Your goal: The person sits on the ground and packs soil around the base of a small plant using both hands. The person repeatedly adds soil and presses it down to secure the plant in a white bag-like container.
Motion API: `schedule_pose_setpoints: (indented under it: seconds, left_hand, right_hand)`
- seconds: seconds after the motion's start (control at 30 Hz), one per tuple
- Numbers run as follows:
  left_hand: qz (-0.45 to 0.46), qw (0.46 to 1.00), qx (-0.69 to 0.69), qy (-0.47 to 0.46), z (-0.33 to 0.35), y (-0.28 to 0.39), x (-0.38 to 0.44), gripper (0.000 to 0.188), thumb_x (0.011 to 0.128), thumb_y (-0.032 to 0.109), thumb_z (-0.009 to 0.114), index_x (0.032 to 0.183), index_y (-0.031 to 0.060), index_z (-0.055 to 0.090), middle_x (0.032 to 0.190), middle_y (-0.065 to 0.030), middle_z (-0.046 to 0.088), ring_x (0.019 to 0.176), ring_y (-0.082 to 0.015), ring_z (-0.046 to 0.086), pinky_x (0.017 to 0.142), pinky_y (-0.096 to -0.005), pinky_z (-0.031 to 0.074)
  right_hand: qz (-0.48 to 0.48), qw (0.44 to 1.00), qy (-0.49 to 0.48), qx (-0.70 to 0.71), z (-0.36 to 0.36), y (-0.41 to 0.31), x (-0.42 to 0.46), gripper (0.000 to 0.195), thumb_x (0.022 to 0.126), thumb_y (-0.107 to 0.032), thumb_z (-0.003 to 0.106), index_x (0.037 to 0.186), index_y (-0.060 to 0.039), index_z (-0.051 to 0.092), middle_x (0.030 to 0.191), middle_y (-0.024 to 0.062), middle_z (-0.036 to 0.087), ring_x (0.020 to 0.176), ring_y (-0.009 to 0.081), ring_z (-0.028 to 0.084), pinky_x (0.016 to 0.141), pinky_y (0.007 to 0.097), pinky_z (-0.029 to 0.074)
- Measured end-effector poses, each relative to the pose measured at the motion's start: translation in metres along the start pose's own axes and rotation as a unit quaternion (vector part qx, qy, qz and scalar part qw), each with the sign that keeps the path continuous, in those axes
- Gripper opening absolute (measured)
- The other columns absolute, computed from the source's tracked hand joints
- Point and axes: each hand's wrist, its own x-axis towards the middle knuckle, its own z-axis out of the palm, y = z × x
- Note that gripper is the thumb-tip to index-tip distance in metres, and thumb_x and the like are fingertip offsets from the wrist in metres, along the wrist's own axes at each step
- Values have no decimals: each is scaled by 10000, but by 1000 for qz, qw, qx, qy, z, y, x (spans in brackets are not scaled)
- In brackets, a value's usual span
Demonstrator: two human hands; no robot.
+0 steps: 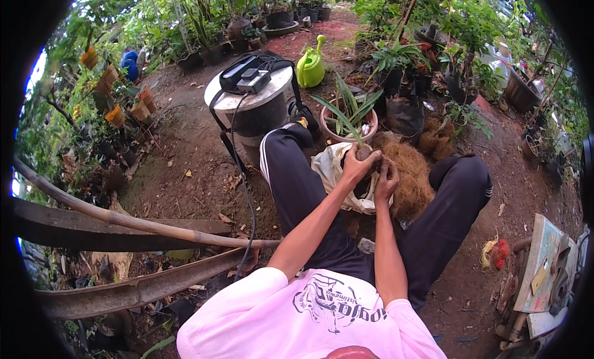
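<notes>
My left hand is closed around a small dark clump of soil or roots. A long green leaf seems to rise from that clump, over the pot behind. Close against it, the fingertips of my right hand are pinched together at the clump's right side; what lies between them is too small to tell. Below both hands, an open whitish sack with dark contents sits between my legs. Brown coconut fibre is heaped just right of the sack. A round pinkish pot with striped-leaf plants stands beyond.
At the left, a white-topped drum carries a black bag and a small device with a cable. A green watering can stands behind it. A bamboo pole crosses at lower left. Boards lean at right.
</notes>
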Motion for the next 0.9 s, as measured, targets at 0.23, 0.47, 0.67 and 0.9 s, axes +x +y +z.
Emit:
schedule_pose_setpoints:
  seconds: [0.23,0.47,0.67,0.9]
  left_hand:
    - [-114,992,21,-47,-4,30,-14,582,768,439,840,1067,-17,636,1002,-87,681,882,-158,626,798,-315,514]
    - [-121,988,-71,-61,3,26,-17,434,801,326,833,1030,10,644,949,-50,684,829,-125,631,771,-290,522]
    - [-69,991,-80,-77,5,13,-10,470,815,275,816,1103,-19,590,999,-83,678,880,-143,636,798,-300,528]
    - [-37,991,-72,-111,9,20,-16,625,837,347,810,1212,-38,492,1091,-115,646,972,-155,622,860,-306,518]
  right_hand:
    - [-71,995,34,-57,7,0,-11,253,1008,-217,604,1091,16,657,966,69,673,901,163,617,838,314,488]
    - [-30,997,53,-43,5,-5,-11,215,1004,-167,594,1092,18,662,1043,106,672,979,179,616,874,329,486]
    - [-58,991,117,-36,15,-16,-6,234,1010,-152,584,1145,28,648,1104,113,675,1009,199,628,930,324,480]
    - [-69,994,60,-53,19,-27,-11,408,1064,-234,381,1308,35,567,1254,168,603,1199,276,564,1056,393,414]
